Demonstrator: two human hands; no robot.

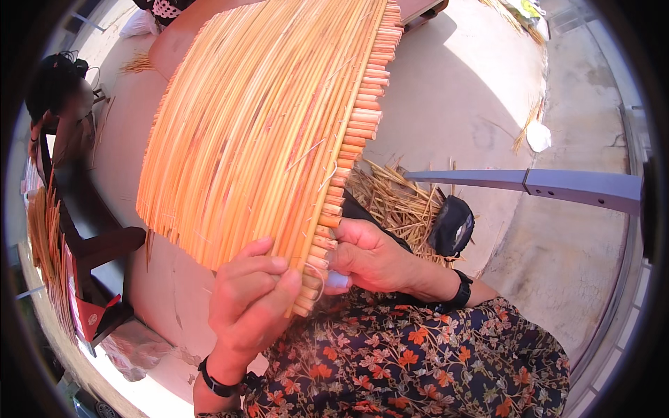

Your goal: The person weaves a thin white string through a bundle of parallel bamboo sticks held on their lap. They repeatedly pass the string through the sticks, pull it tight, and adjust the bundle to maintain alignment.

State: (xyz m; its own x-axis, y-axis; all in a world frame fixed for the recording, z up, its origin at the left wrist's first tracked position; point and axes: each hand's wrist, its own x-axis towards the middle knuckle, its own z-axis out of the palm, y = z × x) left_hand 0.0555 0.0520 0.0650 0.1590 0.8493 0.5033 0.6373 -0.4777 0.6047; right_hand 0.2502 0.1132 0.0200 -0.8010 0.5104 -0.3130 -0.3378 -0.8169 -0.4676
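Observation:
A large mat of long straw-coloured reeds [237, 125] stretches up and away from me, with short cut ends lined along its right edge and thin pale cord running through it. My left hand [254, 292] is closed on the mat's lower near corner, fingertips on the reeds. Just right of it, my right hand [369, 254] is bent round that edge, its fingertips partly hidden by the reed ends. A small pale cylinder [338, 281], perhaps a spool, shows beneath those fingers, and a loop of cord [313, 275] hangs over the reed ends.
A pile of loose straw [397, 205] and a black item [451, 226] lie at the right, beside a grey metal bar [571, 188]. A person [63, 97] is at the left, near dark furniture [104, 247] and bundled reeds [45, 251]. A white lump [539, 136] lies farther back.

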